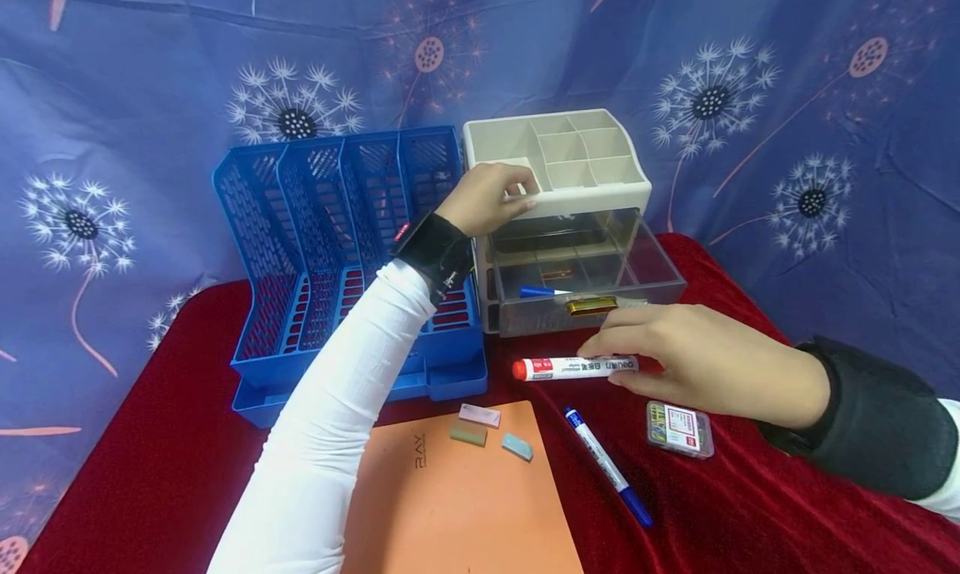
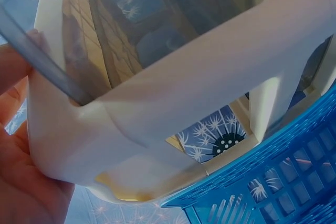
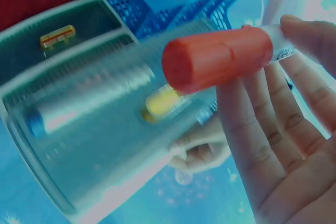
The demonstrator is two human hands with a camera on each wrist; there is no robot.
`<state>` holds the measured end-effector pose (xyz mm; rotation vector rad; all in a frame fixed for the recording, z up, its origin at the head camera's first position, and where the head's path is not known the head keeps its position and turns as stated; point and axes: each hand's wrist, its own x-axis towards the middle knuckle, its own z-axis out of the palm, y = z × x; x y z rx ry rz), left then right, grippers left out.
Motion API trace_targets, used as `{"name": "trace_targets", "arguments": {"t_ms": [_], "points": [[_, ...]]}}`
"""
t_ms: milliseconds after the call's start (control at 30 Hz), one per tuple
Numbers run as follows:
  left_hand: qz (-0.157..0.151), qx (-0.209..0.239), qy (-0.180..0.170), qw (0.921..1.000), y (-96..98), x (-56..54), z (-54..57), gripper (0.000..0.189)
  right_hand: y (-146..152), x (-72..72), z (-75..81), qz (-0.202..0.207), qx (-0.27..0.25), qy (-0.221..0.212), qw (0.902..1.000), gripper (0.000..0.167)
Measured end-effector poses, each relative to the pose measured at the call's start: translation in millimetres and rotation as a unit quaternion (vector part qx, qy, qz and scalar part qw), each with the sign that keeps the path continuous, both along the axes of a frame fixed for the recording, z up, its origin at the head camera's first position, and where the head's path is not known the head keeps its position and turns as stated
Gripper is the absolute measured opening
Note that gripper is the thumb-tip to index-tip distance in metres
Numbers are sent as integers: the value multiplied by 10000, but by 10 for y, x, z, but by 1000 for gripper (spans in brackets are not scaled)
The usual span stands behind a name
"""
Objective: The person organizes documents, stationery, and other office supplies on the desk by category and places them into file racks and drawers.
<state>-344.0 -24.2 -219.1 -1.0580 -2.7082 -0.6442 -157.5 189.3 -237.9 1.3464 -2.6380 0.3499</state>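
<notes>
My right hand (image 1: 705,361) pinches a white whiteboard marker with a red cap (image 1: 540,369) between thumb and fingers, just in front of the organizer's pulled-out clear drawer (image 1: 540,317). In the right wrist view the marker's red cap (image 3: 215,59) points away from the palm. My left hand (image 1: 491,197) grips the front top edge of the cream desk organizer (image 1: 600,199); the left wrist view has its fingers (image 2: 21,166) around the corner. Inside the drawer lie a blue-capped marker (image 1: 536,291) and a small gold-coloured item (image 1: 557,274).
A blue file rack (image 1: 360,382) stands left of the organizer. On the red cloth lie an orange board (image 1: 465,507) bearing pink (image 1: 480,416), green (image 1: 468,432) and blue (image 1: 517,446) erasers, a blue marker (image 1: 607,466) and a clear box of small items (image 1: 678,430). A patterned curtain hangs behind.
</notes>
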Motion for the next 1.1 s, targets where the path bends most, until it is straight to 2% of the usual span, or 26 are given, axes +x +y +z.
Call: {"name": "trace_targets", "arguments": {"t_ms": [167,400,500,767,1100], "points": [[-7,5,9,10000,1,-11,-12,19,34,-56,124,-9,-95,591,9982,48],[6,-23,9,10000,4,-29,-19,19,157,-241,254,136,-357,794,9961,50],[5,-41,-14,10000,8,-28,-13,19,212,-323,292,55,-382,871,9955,50],[71,-76,-89,9999,14,-34,-15,20,303,-513,327,-563,-395,823,9942,45],[-20,-50,46,10000,12,-53,-30,20,343,-785,250,-806,-363,599,9943,34]]}}
